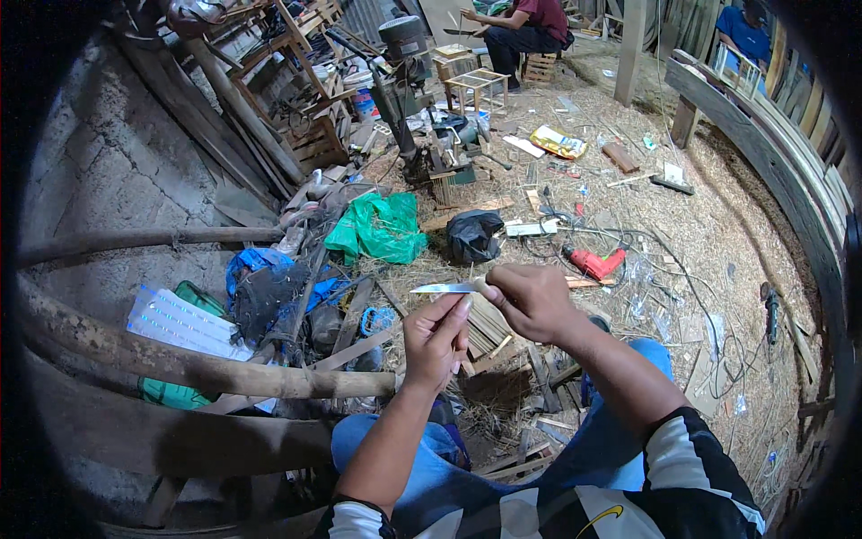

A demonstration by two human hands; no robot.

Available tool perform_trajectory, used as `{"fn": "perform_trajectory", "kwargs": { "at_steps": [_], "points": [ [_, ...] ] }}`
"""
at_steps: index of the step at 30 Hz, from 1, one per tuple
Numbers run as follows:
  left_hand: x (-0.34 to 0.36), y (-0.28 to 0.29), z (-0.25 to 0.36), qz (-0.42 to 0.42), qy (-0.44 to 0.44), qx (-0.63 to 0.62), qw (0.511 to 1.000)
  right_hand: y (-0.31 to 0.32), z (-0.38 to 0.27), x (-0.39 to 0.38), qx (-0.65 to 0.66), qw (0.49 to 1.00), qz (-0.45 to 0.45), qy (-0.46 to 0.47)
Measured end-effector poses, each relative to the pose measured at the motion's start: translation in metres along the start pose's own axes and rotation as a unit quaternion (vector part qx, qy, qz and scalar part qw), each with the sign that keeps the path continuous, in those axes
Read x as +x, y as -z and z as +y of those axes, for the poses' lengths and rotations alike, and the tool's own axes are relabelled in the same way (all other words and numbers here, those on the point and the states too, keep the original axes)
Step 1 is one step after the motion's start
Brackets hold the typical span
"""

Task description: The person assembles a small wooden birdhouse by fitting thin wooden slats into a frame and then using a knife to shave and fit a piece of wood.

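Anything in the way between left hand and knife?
Nothing visible. The left hand has its fingertips right by the knife, at the blade; the right hand closes on the other end. Whether the left fingertips touch the blade or pinch something small there, I can't tell.

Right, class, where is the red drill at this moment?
In the head view, the red drill lies on the ground right of centre, just beyond the right hand, with the black bag to its left.

On my feed, the knife blade (442, 288) looks like smooth, glossy metal, and the drill (600, 262) has a red plastic shell. I see thin, crinkled plastic in the green bag (377, 230), rough matt concrete on the wall (112, 171), and matt wood in the pole (269, 377).
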State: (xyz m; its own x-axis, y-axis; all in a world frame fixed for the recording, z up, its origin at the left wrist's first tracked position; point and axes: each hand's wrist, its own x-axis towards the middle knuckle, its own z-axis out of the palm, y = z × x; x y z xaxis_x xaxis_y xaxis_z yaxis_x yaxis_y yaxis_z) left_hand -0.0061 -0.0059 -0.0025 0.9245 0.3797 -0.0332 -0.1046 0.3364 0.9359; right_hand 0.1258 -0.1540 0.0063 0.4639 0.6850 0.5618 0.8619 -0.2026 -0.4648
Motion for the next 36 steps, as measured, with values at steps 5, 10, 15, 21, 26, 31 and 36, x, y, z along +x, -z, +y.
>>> {"fn": "perform_trajectory", "kwargs": {
  "at_steps": [5,10,15,21,26,31,36],
  "points": [
    [0.001,0.001,-0.006,0.015,-0.021,0.021,0.999,-0.002,0.008,0.000,-0.031,0.999,0.006,-0.012],
    [0.003,0.004,-0.012,0.006,-0.044,0.027,0.999,-0.004,0.024,0.004,-0.043,0.997,0.025,-0.062],
    [-0.003,-0.001,-0.004,0.003,-0.055,0.038,0.998,0.014,0.030,0.012,-0.034,0.989,0.013,-0.142],
    [-0.001,-0.002,-0.002,0.014,-0.028,0.038,0.999,0.001,0.005,-0.001,0.004,0.999,0.015,-0.030],
    [-0.001,0.000,-0.001,-0.001,-0.014,0.063,0.998,0.000,0.002,-0.001,-0.001,1.000,-0.002,-0.016],
    [-0.001,0.002,-0.003,-0.010,-0.015,0.036,0.999,0.000,0.009,-0.002,-0.016,0.999,-0.012,-0.028],
    [0.000,0.001,-0.006,-0.021,-0.025,0.020,0.999,0.002,0.025,0.007,-0.038,0.994,0.009,-0.102]
  ]
}}
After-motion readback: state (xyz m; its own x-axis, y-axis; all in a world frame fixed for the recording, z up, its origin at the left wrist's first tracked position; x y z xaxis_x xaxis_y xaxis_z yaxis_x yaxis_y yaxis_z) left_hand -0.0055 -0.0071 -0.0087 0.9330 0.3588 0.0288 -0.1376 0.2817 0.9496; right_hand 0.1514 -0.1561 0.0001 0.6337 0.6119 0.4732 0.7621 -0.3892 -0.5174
